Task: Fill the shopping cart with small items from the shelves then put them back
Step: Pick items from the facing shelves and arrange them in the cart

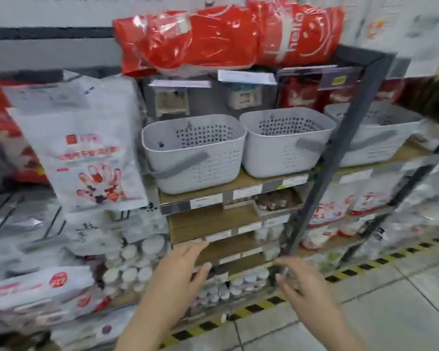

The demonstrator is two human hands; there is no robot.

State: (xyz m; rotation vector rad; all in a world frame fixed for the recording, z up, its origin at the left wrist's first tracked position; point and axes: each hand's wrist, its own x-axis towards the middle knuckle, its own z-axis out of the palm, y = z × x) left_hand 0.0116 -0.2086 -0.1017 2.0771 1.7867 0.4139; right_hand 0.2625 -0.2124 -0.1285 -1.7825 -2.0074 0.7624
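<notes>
Both hands were held out low in front of the shelves (228, 188), and nothing was gripped by either one. The left hand (178, 274) was spread with fingers loosely straight, its fingertips raised right at the edge of one of the lower wooden shelf boards; whether the board was actually touched couldn't be told, since the shot was pretty blurry. The right hand (304, 285) was kept open too, fingers relaxed and slightly bent, just beside the foot of the dark metal upright (340, 138) of the rack.

The small items were seen mostly below and left of the left hand: a cluster of small white round tubs (129, 269) was stacked on the bottom levels, near that hand but apart from it. More little white containers (238, 282) were parked between the two hands, lower down on the rack. A tray of small brownish items (276, 201) was set on a shelf above the hands.

Higher up, two grey perforated baskets (195, 153) were lined up side by side, with red plastic-wrapped packs (226, 36) piled on top of the rack. A white bag printed with gloves (86, 158) was hung to the left. Yellow-black striped tape (264, 304) was run along the tiled floor.
</notes>
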